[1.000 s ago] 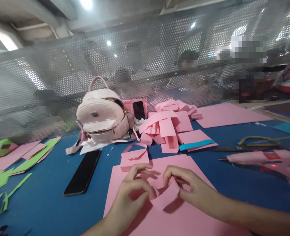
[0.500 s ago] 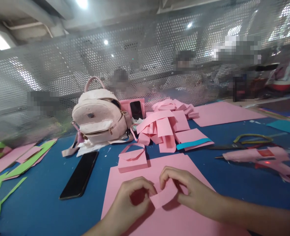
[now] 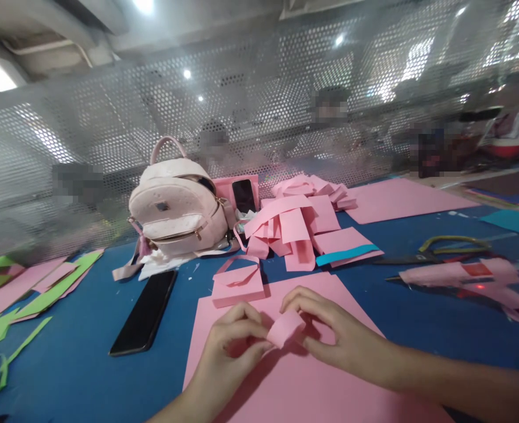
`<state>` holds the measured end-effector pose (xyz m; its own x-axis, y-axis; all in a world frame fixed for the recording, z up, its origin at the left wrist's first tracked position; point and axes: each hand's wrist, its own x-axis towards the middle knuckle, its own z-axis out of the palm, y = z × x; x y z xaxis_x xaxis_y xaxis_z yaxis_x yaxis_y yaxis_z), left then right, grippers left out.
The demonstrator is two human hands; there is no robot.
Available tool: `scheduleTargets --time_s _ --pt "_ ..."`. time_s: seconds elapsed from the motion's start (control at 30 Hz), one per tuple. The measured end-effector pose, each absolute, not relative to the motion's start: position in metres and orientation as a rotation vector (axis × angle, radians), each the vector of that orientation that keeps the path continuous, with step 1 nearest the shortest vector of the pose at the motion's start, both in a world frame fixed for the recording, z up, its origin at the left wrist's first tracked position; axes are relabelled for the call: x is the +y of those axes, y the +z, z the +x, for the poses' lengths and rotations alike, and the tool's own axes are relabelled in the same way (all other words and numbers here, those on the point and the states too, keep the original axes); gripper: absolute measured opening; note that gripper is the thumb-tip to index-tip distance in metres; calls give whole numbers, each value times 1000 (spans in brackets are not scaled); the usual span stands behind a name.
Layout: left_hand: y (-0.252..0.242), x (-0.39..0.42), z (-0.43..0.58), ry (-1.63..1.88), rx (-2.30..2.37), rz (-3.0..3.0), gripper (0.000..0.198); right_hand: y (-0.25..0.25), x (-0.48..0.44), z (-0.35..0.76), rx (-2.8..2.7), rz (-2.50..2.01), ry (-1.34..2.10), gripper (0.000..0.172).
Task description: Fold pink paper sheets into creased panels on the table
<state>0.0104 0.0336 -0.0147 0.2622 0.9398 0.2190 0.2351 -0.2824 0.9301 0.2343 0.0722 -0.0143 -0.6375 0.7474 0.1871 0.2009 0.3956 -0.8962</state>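
Note:
Both my hands hold a small pink paper piece (image 3: 285,328) just above a large pink sheet (image 3: 299,388) on the blue table. My left hand (image 3: 231,352) pinches its left end with curled fingers. My right hand (image 3: 330,335) grips the right end, fingers bent over the top. The piece is curved between them. A small pink paper handbag (image 3: 237,282) stands just beyond my fingers.
A black phone (image 3: 147,311) lies left of the sheet. A pale pink backpack (image 3: 178,208) and a heap of pink paper strips (image 3: 299,223) sit behind. A pink glue gun (image 3: 466,276) and scissors (image 3: 444,249) lie at right. Green paper scraps (image 3: 30,305) lie at left. Perforated metal screen behind.
The paper piece has been lifted a little and curled tighter between my hands. My left fingers closed in on it. The view shifted slightly.

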Motion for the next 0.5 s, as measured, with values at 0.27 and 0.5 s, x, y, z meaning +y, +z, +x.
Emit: scheduleTargets --time_s 0.27,0.5 --pt "-21 31 10 817 1081 1604 21 -15 72 238 -2055 -788 1172 5" --pt "-20 30 9 921 1030 1535 29 -18 73 239 -1986 -974 1240 11"
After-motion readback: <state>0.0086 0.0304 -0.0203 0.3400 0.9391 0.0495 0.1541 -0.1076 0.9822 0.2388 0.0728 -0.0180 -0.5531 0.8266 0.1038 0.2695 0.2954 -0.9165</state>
